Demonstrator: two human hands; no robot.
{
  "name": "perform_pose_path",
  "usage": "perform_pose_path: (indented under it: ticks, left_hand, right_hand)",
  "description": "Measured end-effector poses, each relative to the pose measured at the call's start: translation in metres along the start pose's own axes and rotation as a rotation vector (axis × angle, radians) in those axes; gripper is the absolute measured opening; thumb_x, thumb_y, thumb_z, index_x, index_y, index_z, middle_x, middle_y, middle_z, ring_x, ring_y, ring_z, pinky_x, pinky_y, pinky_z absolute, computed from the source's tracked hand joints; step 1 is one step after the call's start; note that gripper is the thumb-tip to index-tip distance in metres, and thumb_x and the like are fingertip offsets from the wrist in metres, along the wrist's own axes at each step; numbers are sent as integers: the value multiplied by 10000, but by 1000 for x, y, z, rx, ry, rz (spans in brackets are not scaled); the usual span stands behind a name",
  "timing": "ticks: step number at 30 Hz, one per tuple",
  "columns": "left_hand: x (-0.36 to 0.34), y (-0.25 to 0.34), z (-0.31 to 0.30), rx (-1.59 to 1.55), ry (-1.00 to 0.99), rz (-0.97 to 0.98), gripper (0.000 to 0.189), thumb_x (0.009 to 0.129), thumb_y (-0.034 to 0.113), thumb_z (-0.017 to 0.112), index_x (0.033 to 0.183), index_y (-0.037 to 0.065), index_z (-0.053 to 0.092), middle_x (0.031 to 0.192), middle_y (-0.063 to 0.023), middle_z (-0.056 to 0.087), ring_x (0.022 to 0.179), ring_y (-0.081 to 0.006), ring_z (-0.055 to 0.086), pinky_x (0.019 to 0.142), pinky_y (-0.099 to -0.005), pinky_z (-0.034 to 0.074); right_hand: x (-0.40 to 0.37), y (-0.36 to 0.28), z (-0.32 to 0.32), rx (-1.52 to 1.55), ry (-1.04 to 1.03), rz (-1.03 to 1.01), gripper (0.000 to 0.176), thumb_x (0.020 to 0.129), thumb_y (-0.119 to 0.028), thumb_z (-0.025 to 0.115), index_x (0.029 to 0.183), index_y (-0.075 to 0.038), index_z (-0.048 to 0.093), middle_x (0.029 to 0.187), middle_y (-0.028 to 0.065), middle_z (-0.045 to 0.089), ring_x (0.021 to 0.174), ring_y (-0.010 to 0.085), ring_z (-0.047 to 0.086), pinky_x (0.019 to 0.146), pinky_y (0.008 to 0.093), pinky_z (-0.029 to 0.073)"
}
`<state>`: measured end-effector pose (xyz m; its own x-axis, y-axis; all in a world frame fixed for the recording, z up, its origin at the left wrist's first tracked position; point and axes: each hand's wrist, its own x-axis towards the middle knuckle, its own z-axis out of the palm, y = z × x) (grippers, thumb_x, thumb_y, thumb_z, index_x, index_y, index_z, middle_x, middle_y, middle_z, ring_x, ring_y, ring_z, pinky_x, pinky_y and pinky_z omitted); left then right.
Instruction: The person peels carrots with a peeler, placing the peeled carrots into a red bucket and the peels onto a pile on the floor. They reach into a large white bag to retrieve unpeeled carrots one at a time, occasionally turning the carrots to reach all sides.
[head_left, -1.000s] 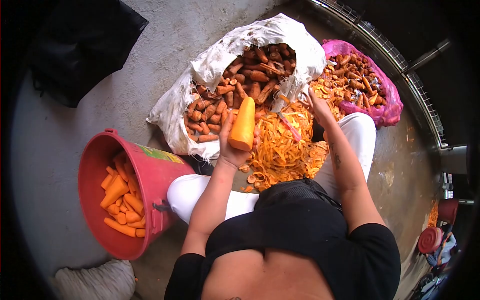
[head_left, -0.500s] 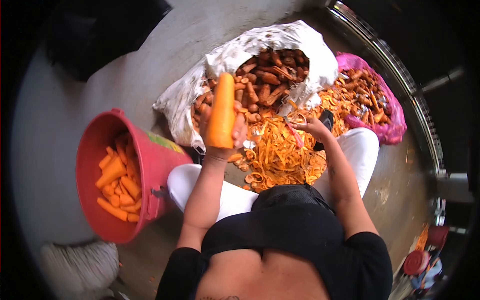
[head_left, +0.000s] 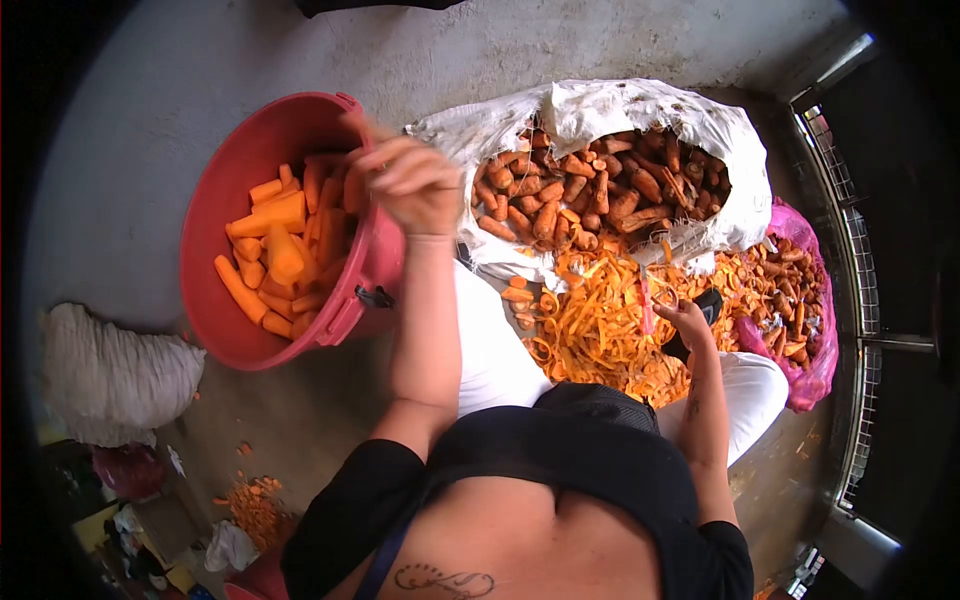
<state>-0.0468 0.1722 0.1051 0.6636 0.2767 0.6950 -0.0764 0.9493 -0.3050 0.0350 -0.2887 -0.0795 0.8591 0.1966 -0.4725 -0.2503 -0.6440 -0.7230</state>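
My left hand [head_left: 415, 180] is by the right rim of the red bucket [head_left: 370, 265], blurred, its fingers loosely stretched out with nothing in them. Inside the bucket are several peeled carrots [head_left: 270, 215]; one blurred carrot [head_left: 285, 262] lies or drops on top of them. My right hand [head_left: 686, 322] is closed on a peeler [head_left: 647, 305] with a pinkish-red handle, over a heap of orange peelings [head_left: 600, 320]. Beyond the peelings, unpeeled carrots [head_left: 620, 190] fill an open white sack [head_left: 640, 100].
At the right stands a pink bag [head_left: 815, 350] with carrot scraps. A grey-white sack [head_left: 125, 375] sits on the floor at left, with orange scraps [head_left: 257, 505] below it. A wall [head_left: 560, 45] runs along the back.
My left hand has moved left to the bucket and let go of the peeled carrot. The view has shifted left. My right hand stays over the peelings with the peeler.
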Motion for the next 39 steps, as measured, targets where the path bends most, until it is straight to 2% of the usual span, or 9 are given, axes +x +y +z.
perform_pose_path:
  ticks: [6,15,23,29,30,33,34,37,39]
  left_hand:
    - [21,-37,-61,330,701,-437,425,970,370,436,1241,56,531,814,-32,626,700,-164,549,609,-274,474]
    - [-10,0,-135,563,1423,86,226,887,170,531,1030,7,597,870,-51,612,705,-139,556,636,-272,474]
    - [8,-14,-124,880,1277,-180,169,830,190,623,726,94,529,805,-61,600,759,-143,556,638,-251,460]
    - [8,-24,-122,1428,1058,-335,25,749,77,600,766,70,582,793,-48,627,769,-86,543,709,-249,433]
    - [11,-19,-124,1537,1072,-570,427,721,79,641,1138,15,569,1122,-157,581,1038,-184,542,890,-308,411]
    - [-4,-43,-132,2475,614,-404,885,695,97,696,1455,103,243,1463,-244,193,1326,-354,308,1034,-385,324]
    - [2,-46,-119,2299,643,-666,1102,682,147,753,1492,229,10,1492,-224,-173,1397,-428,43,1096,-417,234]
    - [-9,-43,-131,2482,539,-889,1106,674,290,761,1492,194,23,1498,-266,-85,1376,-461,136,1060,-445,298]
    - [-12,-43,-134,2443,554,-886,954,737,276,728,1482,177,140,1499,-264,-5,1349,-436,246,1059,-440,310]
  right_hand:
    - [-3,-16,3,-156,10,52,489,673,-344,812,876,62,629,763,88,629,659,160,560,612,312,446]
    - [14,4,16,-368,-164,150,508,721,-343,759,960,83,617,826,155,649,739,212,607,663,335,470]
    - [46,55,40,-469,-216,76,453,872,-403,576,1066,4,618,738,130,623,637,213,587,589,353,441]
    - [52,32,54,-539,-162,158,455,859,-422,588,1142,-67,617,809,179,654,714,297,638,643,396,477]
    - [56,31,56,-523,-135,136,449,850,-415,598,1133,-66,619,820,186,655,723,308,640,645,402,480]
    - [72,26,58,-520,-16,29,423,824,-378,626,1103,-60,626,839,204,655,747,339,644,654,417,488]
    - [80,24,56,-555,45,-38,408,816,-358,634,1091,-56,628,837,208,655,751,347,645,659,422,490]
    - [106,7,42,-607,213,-143,352,798,-266,646,1070,-44,625,938,233,644,809,384,639,690,441,507]
    - [122,-8,28,-777,281,-188,383,833,-182,583,1209,-112,556,1388,177,417,951,346,640,725,392,561]
